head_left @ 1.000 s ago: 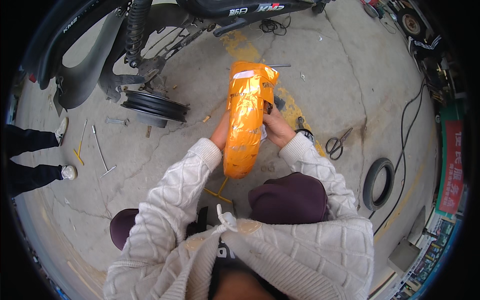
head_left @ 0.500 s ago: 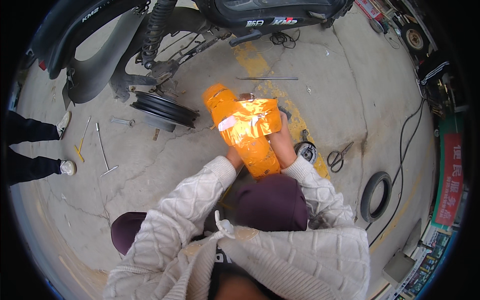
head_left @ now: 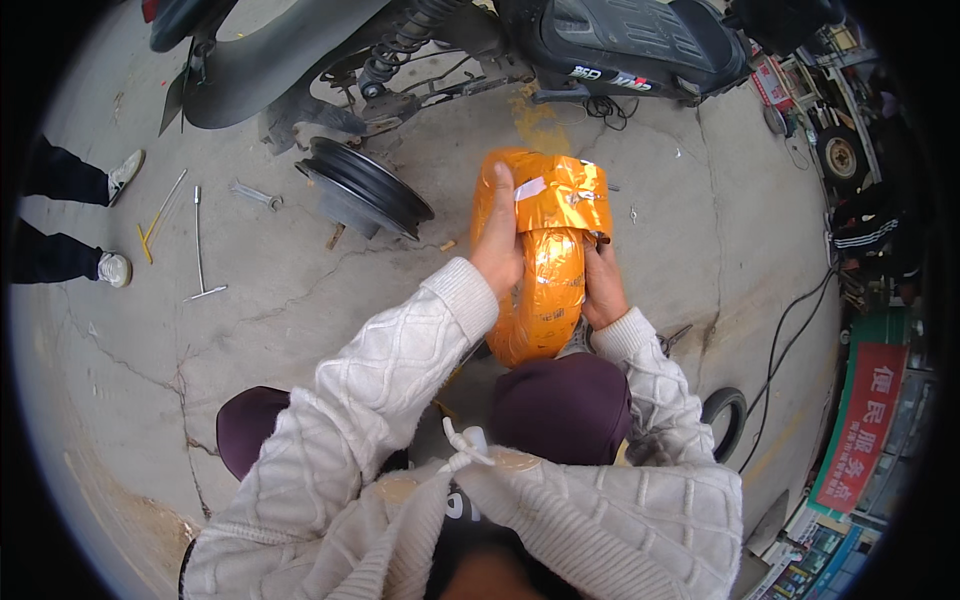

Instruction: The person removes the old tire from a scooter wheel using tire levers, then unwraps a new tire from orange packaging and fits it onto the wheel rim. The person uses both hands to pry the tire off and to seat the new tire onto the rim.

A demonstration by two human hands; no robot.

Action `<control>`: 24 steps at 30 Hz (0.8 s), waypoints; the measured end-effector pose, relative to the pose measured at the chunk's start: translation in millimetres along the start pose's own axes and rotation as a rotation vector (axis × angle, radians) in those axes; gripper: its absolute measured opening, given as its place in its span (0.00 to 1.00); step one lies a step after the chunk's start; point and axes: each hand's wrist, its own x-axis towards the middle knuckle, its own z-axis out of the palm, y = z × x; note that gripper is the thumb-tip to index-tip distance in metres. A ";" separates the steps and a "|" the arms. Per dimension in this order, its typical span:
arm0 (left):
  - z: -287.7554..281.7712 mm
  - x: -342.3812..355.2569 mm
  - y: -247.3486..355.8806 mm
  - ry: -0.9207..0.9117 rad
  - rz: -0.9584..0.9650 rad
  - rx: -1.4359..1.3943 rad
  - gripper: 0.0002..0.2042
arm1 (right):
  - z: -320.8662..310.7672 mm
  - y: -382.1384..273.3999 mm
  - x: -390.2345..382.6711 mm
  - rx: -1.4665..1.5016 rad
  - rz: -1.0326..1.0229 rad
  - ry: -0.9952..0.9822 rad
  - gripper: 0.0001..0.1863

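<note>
An orange foil-wrapped package shaped like a tire [head_left: 545,300] is held upright just beyond my right knee, with a broad band of wrap and a pale label across its upper part. My left hand [head_left: 500,245] grips the package's left side, thumb pointing up beside the label. My right hand [head_left: 605,285] holds the right side below the band, its fingertips partly hidden by the wrap. A black wheel rim [head_left: 370,190] lies left of the package, near the raised rear of a black scooter [head_left: 620,50].
On the concrete lie a wrench [head_left: 255,195], a yellow-handled T-tool [head_left: 150,235], a silver T-wrench [head_left: 199,250], scissors [head_left: 675,337], a loose tire [head_left: 728,420] and a black cable [head_left: 775,370]. Another person's legs [head_left: 70,255] stand at left. A red banner [head_left: 860,420] is at right.
The package has been turned and shifted rightward in view. My left hand has moved up from low behind it onto its near left side. The view has swung, moving the scooter rightward.
</note>
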 end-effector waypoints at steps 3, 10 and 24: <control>5.2 1.2 13.0 -0.049 -0.033 -0.029 0.23 | 9.6 -19.0 5.4 -0.109 -0.026 -0.025 0.23; 3.7 -6.3 27.9 -0.260 -0.011 0.024 0.25 | 38.1 -83.7 3.2 -0.394 0.217 -0.075 0.26; -42.3 -14.2 43.3 -0.332 -0.045 0.277 0.36 | 6.3 -73.5 33.9 -0.550 0.229 -0.300 0.29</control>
